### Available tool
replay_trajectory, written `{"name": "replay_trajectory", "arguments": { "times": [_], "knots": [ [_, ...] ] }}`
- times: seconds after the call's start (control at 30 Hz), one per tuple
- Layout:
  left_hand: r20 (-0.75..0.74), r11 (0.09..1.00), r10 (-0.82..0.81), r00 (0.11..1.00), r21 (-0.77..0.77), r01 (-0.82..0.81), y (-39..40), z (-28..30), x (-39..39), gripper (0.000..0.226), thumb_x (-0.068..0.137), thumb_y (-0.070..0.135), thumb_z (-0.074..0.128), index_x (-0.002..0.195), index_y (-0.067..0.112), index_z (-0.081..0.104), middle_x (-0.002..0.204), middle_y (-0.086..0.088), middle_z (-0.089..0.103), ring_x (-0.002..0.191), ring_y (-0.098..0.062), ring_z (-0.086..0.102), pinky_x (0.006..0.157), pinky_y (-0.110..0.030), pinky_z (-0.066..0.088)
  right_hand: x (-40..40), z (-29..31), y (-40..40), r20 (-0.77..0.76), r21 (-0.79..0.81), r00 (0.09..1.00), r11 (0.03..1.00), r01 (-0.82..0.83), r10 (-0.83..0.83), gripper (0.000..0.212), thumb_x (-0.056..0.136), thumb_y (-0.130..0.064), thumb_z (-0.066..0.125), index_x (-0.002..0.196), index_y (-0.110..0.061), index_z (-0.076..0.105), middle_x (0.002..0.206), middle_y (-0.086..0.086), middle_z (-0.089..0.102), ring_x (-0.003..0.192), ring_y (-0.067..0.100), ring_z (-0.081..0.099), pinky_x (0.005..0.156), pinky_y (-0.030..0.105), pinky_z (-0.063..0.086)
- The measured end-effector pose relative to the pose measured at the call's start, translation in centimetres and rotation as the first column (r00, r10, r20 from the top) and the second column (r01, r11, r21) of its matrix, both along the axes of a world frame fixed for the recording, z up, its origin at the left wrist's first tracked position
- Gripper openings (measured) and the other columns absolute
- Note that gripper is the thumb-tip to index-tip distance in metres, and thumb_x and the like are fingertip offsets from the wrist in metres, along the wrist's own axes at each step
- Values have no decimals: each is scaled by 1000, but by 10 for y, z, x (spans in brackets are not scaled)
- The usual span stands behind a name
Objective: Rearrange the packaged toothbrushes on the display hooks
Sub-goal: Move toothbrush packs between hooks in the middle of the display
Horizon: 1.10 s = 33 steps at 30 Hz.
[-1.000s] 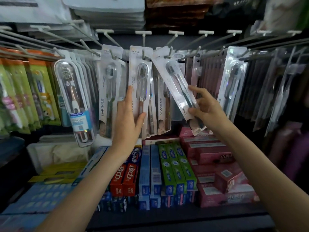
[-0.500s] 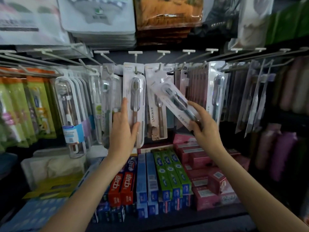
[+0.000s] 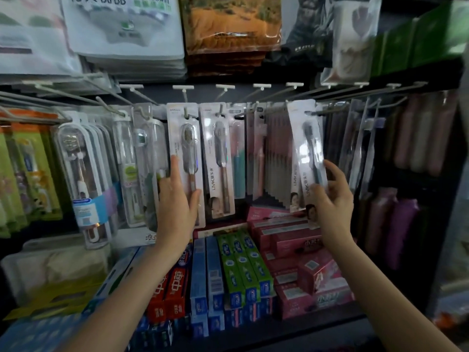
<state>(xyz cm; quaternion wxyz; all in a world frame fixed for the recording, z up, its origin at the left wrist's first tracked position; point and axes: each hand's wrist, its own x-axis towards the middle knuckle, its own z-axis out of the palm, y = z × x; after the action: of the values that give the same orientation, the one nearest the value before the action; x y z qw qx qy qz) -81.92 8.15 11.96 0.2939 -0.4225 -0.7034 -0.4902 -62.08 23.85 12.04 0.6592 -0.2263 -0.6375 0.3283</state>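
Rows of packaged toothbrushes hang from white display hooks (image 3: 183,89). My left hand (image 3: 177,199) holds the lower part of a hanging white toothbrush pack (image 3: 186,148), index finger up its left edge and thumb on its right edge. My right hand (image 3: 332,199) grips the lower end of a loose white pack with a black toothbrush (image 3: 305,153), holding it nearly upright, its top near a hook (image 3: 314,113) at the right. Another white LMK pack (image 3: 218,158) hangs between the two.
Toothpaste boxes in red (image 3: 172,293), blue (image 3: 206,275), green (image 3: 241,265) and pink (image 3: 304,245) fill the shelf below my hands. Clear-cased toothbrushes (image 3: 81,179) hang at left, dark packs (image 3: 355,148) at right. Bagged towels (image 3: 127,26) hang above the hooks.
My right hand has carried the black-toothbrush pack to the right and turned it from tilted to nearly upright. My left hand keeps its hold on the hanging pack. The view has tilted upward.
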Motion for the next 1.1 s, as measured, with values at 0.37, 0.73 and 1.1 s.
{"name": "replay_trajectory", "arguments": {
  "times": [0.37, 0.73, 1.1],
  "knots": [
    [4, 999, -35, 999, 17, 35, 5, -4, -1, 79, 92, 22, 51, 147, 30, -5, 104, -2, 41, 66, -18, 48, 61, -30, 41, 4, 15, 10, 27, -87, 1000, 996, 7, -5, 50, 87, -9, 47, 133, -28, 46, 121, 7, 57, 66, 14, 52, 54, 27, 45],
    [-37, 1000, 1, 999, -17, -1, -12, -1, 0, 77, 93, 24, 50, 147, 29, -5, 114, -7, 39, 81, -11, 44, 76, -23, 33, -31, 5, -37, 183, 205, 980, 978, 43, -81, 33, 89, -9, 56, 121, -5, 49, 115, 1, 42, 100, 5, 45, 89, 15, 38],
    [-182, 987, 119, 976, -80, -136, -30, 5, -15, 85, 91, 19, 54, 142, 32, -12, 111, -16, 43, 93, -29, 51, 80, -42, 48, -124, 17, -45, 306, -203, 884, 931, -303, 354, 49, 85, -10, 64, 128, -11, 40, 107, 3, 59, 84, 9, 60, 71, 17, 49]
  ]
}}
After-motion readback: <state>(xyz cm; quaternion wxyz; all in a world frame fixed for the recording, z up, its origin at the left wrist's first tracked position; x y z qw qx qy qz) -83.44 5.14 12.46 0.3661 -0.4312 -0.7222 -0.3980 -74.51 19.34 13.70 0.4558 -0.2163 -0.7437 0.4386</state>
